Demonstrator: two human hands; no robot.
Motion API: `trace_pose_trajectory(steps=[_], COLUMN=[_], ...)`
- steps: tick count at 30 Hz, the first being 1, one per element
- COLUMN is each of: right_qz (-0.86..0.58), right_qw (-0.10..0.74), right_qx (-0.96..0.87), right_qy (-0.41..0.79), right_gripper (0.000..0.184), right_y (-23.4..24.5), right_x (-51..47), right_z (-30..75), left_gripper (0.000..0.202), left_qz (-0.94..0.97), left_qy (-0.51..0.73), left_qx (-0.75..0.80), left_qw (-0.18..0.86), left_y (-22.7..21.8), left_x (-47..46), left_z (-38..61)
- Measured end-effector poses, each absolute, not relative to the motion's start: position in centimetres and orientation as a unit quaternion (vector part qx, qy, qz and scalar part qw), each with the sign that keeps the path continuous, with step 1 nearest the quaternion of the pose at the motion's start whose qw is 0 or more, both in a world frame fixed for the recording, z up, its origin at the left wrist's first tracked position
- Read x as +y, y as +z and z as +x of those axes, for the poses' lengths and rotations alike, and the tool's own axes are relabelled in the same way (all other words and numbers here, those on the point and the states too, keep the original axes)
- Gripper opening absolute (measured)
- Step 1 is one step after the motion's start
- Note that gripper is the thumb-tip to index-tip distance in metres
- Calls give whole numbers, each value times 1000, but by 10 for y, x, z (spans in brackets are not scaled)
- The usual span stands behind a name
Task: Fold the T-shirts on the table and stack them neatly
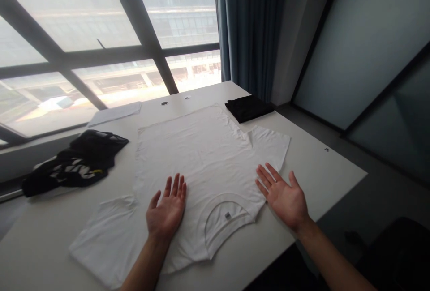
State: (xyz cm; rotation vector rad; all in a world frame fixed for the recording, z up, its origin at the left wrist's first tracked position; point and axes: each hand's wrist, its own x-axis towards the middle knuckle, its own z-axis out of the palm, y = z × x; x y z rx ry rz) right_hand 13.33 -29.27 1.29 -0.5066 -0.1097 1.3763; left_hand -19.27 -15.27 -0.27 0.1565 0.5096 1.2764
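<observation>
Two hands are open, palms up: the left hand (167, 212) over the white T-shirt (201, 152) beside its collar, the right hand (285, 197) at its sleeve. The T-shirt lies spread flat on the table (319, 165), between a crumpled black garment (80, 159) and a folded black cloth (248, 107).

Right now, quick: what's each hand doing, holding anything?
Left hand: open, palm up, over the white T-shirt, holding nothing.
Right hand: open, palm up, at the T-shirt's edge, holding nothing.
</observation>
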Motion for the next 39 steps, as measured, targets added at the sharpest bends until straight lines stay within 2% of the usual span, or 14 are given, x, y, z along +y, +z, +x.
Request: trace_pose_trajectory(steps=[8,22,34,39], right_qz=[-226,-210,-289,-244], right_qw=[730,663,730,665], right_qx=[-28,-1,23,-31], right_qy=[644,718,619,705], right_gripper=[63,51,39,42], right_y=[7,4,0,4], right_x=[-295,-251,-224,-215], right_z=[123,98,136,100], left_gripper=[54,53,51,51], left_qz=[68,59,61,58], left_qy=[588,584,586,581], left_qx=[233,241,247,254], left_qw=[771,773,770,771], left_y=[0,-1,-1,0], left_x=[-153,-155,-156,-156], left_z=[-192,-190,-187,-186])
